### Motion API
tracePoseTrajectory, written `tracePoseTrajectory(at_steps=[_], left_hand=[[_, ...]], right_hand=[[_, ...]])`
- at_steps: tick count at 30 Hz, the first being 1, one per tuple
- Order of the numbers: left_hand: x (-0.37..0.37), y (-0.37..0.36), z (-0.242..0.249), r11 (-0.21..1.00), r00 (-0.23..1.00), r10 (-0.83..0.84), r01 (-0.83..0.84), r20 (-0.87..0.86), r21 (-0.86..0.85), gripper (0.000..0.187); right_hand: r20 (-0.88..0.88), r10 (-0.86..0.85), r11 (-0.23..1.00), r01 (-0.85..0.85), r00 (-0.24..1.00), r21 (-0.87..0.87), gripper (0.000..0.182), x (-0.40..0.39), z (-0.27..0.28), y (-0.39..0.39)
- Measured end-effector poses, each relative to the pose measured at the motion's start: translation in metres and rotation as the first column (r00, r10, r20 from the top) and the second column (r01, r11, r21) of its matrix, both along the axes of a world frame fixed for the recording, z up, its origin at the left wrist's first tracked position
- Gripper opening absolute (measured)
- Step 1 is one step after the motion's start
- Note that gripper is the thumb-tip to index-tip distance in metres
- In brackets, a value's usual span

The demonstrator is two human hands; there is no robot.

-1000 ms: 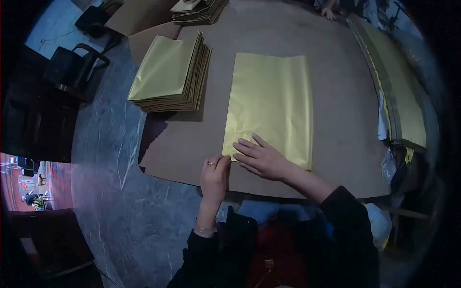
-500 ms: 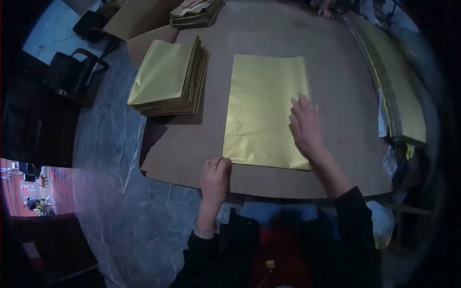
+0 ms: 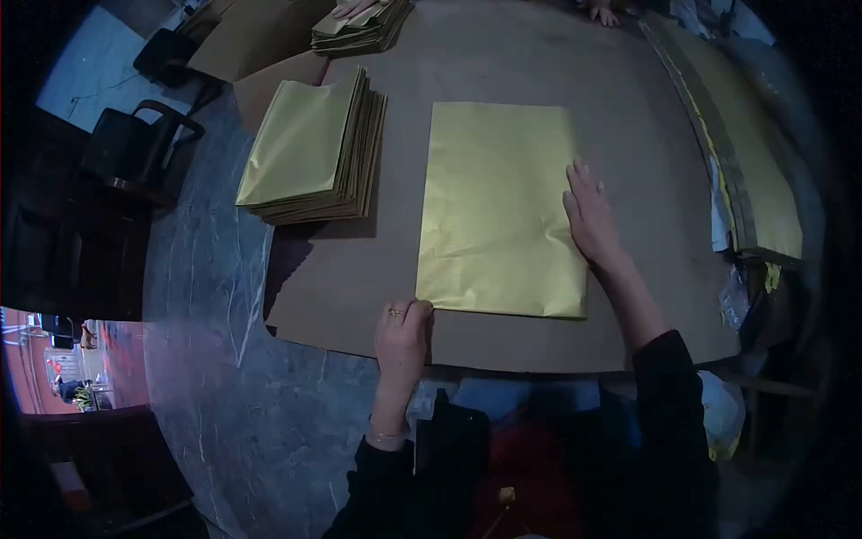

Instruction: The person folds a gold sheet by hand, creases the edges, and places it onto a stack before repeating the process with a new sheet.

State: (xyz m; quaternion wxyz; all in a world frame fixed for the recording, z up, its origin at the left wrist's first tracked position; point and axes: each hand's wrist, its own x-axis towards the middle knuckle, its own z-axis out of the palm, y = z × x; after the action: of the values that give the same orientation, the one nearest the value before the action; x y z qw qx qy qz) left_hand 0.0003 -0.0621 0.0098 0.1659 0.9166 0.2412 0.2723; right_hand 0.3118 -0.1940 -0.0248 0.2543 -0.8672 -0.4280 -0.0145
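A sheet of gold paper [image 3: 498,198], seemingly folded along its right side, lies flat on the brown cardboard table cover in front of me. My left hand [image 3: 402,334], with a ring on one finger, is closed at the sheet's lower left corner; thumb and fingers pinch that corner. Along the right edge rests my right hand [image 3: 593,218], fingers stretched out and palm down, partly on the paper. Small creases run from the paper beside it. To the left stands a thick stack of folded gold paper [image 3: 301,144].
Another person's hand [image 3: 355,7] rests on a smaller gold stack [image 3: 364,36] at the far left, and a second hand [image 3: 606,13] shows at the far edge. A long pile of gold sheets [image 3: 745,135] lines the right side. Black chairs [image 3: 135,144] stand left.
My right hand has slid to the right, from on the sheet to its right edge. My left hand keeps its hold on the lower left corner.
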Motion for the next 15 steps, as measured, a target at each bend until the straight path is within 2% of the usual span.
tracePoseTrajectory(at_steps=[6,8,14,15], left_hand=[[0.0001,0.0010,-0.0015,1.000,1.000,-0.008,0.008,0.004,0.023,0.013],[0.0002,0.0004,0.0007,0.999,1.000,-0.010,0.010,-0.001,0.032,0.013],[0.0008,-0.0008,0.0020,0.995,0.999,-0.039,0.042,-0.034,0.095,0.008],[0.0009,-0.0017,0.0016,0.993,0.998,-0.026,0.032,-0.052,0.116,0.007]], right_hand=[[0.044,0.018,0.999,-0.016,0.999,-0.051,0.045,0.0018,0.0015,-0.0009],[0.141,0.035,0.994,-0.019,0.989,-0.109,0.044,0.0022,-0.0010,-0.0022],[0.175,0.050,0.979,-0.014,0.983,-0.203,0.047,0.0057,0.0006,-0.0012],[0.116,0.048,0.980,-0.024,0.992,-0.199,0.048,0.0041,0.0061,-0.0008]])
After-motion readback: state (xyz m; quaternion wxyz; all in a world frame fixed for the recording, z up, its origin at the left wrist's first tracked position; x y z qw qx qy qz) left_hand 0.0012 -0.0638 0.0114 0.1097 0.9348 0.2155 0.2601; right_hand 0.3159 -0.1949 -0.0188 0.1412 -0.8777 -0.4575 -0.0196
